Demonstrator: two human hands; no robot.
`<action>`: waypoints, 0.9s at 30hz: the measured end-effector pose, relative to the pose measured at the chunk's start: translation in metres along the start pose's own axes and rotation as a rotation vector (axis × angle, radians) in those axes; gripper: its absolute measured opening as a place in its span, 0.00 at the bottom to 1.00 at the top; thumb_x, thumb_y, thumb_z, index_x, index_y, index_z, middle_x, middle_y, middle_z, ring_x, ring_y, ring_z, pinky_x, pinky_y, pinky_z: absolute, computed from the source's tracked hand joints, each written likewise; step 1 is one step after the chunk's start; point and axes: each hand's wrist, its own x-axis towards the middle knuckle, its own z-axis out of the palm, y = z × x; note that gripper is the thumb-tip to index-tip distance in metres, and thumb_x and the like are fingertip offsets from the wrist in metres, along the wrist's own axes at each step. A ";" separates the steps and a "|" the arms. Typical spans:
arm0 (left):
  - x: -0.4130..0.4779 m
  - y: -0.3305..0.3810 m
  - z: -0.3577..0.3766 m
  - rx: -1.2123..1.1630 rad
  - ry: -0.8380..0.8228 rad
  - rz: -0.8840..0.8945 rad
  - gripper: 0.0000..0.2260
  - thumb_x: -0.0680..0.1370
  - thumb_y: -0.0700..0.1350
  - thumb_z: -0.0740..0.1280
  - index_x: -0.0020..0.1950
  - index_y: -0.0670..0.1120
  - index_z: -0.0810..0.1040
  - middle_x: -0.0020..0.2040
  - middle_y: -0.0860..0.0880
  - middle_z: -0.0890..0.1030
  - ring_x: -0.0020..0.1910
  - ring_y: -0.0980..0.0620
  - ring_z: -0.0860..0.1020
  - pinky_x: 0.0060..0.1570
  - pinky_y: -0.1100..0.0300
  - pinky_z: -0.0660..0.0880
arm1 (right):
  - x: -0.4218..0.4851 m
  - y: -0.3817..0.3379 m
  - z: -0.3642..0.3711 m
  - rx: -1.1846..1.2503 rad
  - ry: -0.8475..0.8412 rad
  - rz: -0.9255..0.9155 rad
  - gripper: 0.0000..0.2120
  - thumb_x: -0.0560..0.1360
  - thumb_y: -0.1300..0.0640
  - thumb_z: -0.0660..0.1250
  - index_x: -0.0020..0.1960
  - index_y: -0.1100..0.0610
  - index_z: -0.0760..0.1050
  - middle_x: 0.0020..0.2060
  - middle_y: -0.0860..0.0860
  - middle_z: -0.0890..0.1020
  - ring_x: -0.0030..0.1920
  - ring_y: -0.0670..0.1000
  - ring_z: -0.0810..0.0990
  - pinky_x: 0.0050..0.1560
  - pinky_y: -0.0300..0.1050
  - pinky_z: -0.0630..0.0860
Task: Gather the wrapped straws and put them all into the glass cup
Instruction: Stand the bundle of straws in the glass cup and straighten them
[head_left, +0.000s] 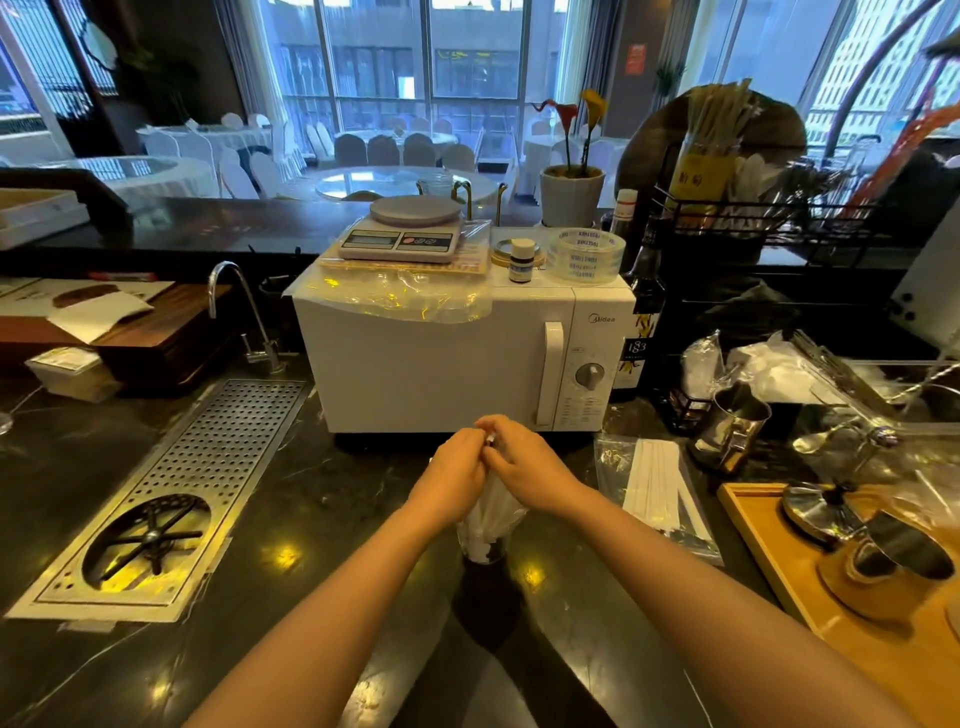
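Note:
A glass cup stands on the dark counter in front of the microwave, with a bundle of white wrapped straws standing in it. My left hand and my right hand meet above the cup, both closed around the upper ends of the straws. A small white straw tip shows between my fingers. The cup's rim is hidden under my hands. More white wrapped straws lie in a clear plastic bag flat on the counter to the right.
A white microwave stands just behind my hands, with a kitchen scale on top. A perforated metal drain tray lies to the left, with a faucet behind it. Metal cups and a wooden tray sit on the right.

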 end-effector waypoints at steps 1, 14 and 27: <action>-0.002 -0.001 -0.001 0.079 -0.040 0.040 0.12 0.78 0.41 0.55 0.60 0.41 0.70 0.60 0.42 0.75 0.55 0.47 0.74 0.53 0.55 0.73 | -0.001 0.002 0.000 -0.037 -0.027 0.001 0.18 0.78 0.57 0.56 0.68 0.56 0.64 0.65 0.55 0.73 0.64 0.53 0.72 0.64 0.48 0.70; -0.011 -0.020 -0.005 0.713 -0.177 0.074 0.24 0.80 0.51 0.47 0.74 0.50 0.42 0.77 0.49 0.44 0.75 0.50 0.40 0.72 0.45 0.39 | -0.011 0.014 0.003 -0.505 -0.254 -0.015 0.33 0.78 0.45 0.54 0.74 0.55 0.41 0.76 0.52 0.45 0.75 0.51 0.39 0.74 0.52 0.40; -0.011 -0.018 -0.009 0.596 -0.185 -0.009 0.27 0.79 0.54 0.51 0.74 0.52 0.41 0.77 0.48 0.44 0.75 0.48 0.40 0.72 0.43 0.41 | -0.027 0.011 0.001 -0.498 -0.341 -0.034 0.35 0.77 0.44 0.56 0.74 0.51 0.39 0.76 0.51 0.40 0.74 0.50 0.35 0.73 0.54 0.38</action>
